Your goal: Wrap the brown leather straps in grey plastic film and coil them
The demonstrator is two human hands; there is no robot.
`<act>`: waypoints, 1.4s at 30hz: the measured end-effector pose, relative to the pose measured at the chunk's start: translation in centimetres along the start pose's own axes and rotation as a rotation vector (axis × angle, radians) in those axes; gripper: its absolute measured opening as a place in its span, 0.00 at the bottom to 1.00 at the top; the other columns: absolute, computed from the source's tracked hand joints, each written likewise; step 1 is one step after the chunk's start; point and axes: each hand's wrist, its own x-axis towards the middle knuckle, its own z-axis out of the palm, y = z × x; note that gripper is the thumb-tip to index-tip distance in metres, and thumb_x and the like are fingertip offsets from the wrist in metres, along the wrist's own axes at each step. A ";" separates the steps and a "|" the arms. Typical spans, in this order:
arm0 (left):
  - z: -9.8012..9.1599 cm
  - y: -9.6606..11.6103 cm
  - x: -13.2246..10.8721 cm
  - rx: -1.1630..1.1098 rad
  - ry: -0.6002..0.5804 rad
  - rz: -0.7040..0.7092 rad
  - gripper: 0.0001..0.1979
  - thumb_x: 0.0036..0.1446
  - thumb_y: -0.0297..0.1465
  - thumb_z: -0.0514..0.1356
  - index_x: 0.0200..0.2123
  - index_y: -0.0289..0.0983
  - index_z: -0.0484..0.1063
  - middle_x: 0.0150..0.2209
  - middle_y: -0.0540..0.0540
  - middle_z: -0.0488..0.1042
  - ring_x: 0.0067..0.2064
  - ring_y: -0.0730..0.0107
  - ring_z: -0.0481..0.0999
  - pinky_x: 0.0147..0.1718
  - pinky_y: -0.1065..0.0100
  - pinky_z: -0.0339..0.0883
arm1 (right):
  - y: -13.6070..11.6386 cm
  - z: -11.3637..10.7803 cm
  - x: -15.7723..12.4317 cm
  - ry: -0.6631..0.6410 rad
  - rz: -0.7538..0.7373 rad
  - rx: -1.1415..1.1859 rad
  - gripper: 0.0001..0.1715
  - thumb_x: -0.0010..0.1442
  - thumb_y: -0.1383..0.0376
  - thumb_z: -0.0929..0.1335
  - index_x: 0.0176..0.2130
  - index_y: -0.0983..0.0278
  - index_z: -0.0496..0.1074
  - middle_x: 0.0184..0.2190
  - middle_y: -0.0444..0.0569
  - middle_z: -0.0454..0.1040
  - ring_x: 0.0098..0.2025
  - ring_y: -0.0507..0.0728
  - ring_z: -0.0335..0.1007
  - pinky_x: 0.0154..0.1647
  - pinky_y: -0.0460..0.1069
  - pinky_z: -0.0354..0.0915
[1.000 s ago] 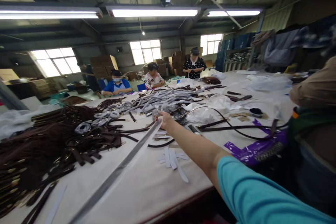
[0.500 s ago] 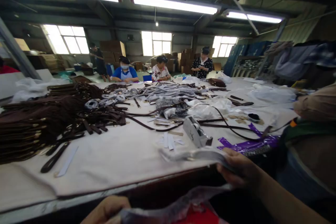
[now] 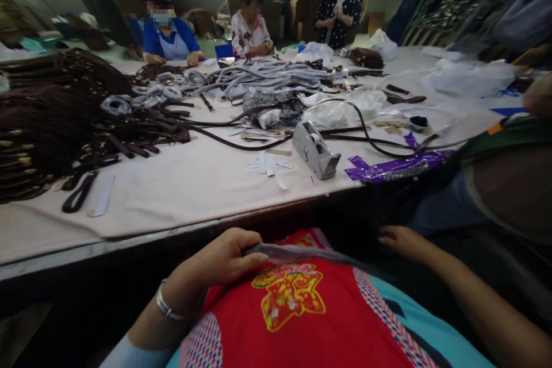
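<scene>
Down at my lap, my left hand (image 3: 235, 253) is closed with thumb and fingers pinching the end of a strap in grey wrapping (image 3: 297, 252). From there the strap runs rightward across my red apron (image 3: 241, 310) and fades into shadow. My right hand (image 3: 399, 241) is off to the right, below the table edge; its fingers are dark and smeared, so whether they hold anything is unclear. On the table ahead stands a grey tape dispenser (image 3: 317, 149), with white paper strips (image 3: 269, 165) to its left.
Brown leather pieces (image 3: 47, 132) are stacked at the left, near a dark strap loop (image 3: 80, 192). Grey-wrapped straps (image 3: 276, 76) lie heaped at mid-table. Purple plastic (image 3: 383, 167) lies at the table edge (image 3: 172, 234). A seated person (image 3: 509, 195) is close on my right; three people work across the table.
The view has tipped downward. Both hands and the grey-wrapped strap have come down from the table edge to my lap. The strap's other end no longer shows over the table.
</scene>
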 end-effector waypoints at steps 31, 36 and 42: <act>1.6 -5.0 4.8 -0.291 0.909 0.041 0.11 0.57 0.35 0.65 0.41 0.38 0.71 0.47 0.41 0.72 0.43 0.64 0.78 0.42 0.63 0.78 | -15.9 13.8 6.1 -0.449 -0.442 0.260 0.17 0.68 0.57 0.63 0.42 0.64 0.76 0.34 0.49 0.78 0.34 0.54 0.73 0.38 0.46 0.66; 1.6 -4.4 5.1 -0.331 0.968 0.028 0.12 0.57 0.34 0.65 0.42 0.38 0.69 0.53 0.39 0.69 0.41 0.66 0.80 0.40 0.63 0.79 | -16.1 14.1 6.2 -0.349 -0.582 0.138 0.16 0.69 0.60 0.62 0.39 0.64 0.76 0.29 0.48 0.75 0.30 0.53 0.69 0.35 0.47 0.64; 1.5 -4.4 5.3 -0.286 0.936 0.038 0.08 0.58 0.32 0.64 0.39 0.37 0.69 0.51 0.39 0.70 0.53 0.58 0.75 0.45 0.61 0.77 | -15.9 13.9 6.2 -0.281 -0.688 0.065 0.17 0.70 0.61 0.61 0.40 0.65 0.75 0.25 0.47 0.70 0.28 0.53 0.65 0.32 0.48 0.60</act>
